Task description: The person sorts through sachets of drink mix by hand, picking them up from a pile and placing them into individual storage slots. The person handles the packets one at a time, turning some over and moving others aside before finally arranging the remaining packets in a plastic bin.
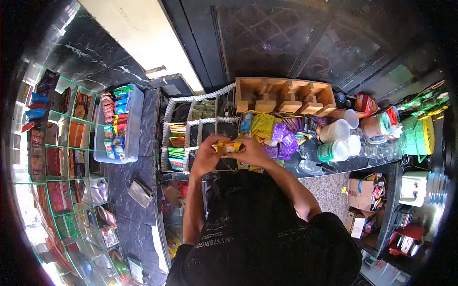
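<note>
While both forearms reach forward, the left hand (pixel 206 155) and right hand (pixel 251 153) grip a yellow packet (pixel 229 147)

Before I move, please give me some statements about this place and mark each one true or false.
1. The left hand and the right hand hold a yellow packet between them. True.
2. The plastic tub has nothing in it. False: the tub holds coloured packets.
3. The wooden rack is behind the purple packets. True.
4. The green bucket is to the left of the hands. False: the bucket is far to the right of them.
5. The purple packets are stacked on the floor. False: they lie loose beside the yellow packets on the counter.
</note>
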Action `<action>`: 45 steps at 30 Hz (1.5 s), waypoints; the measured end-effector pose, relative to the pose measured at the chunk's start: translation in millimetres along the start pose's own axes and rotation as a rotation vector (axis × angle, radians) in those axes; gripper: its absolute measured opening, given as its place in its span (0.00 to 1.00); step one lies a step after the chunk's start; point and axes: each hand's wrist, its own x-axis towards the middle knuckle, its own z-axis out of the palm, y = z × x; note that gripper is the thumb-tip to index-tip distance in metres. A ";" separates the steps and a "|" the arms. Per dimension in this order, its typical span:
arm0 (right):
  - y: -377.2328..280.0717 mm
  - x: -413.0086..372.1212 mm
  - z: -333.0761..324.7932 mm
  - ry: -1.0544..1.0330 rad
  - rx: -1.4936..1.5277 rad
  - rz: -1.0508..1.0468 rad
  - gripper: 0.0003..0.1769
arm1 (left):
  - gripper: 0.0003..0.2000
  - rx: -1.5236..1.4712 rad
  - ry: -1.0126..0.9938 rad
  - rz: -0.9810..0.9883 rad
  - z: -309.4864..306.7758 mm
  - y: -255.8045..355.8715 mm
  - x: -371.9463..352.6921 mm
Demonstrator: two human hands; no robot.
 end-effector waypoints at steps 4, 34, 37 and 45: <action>27.4 13.1 26.8 0.041 -0.076 -0.129 0.25 | 0.13 0.248 0.067 -0.002 -2.8 -33.4 -5.4; 53.3 20.4 60.1 0.055 -0.600 -0.237 0.18 | 0.12 1.008 0.137 0.080 11.5 -90.1 -14.9; 61.5 21.2 62.9 0.061 -0.588 -0.261 0.20 | 0.12 1.006 0.128 0.064 10.4 -95.4 -15.3; 42.4 21.6 50.7 0.262 -0.409 -0.218 0.32 | 0.30 0.978 0.284 0.059 12.4 -76.3 -13.8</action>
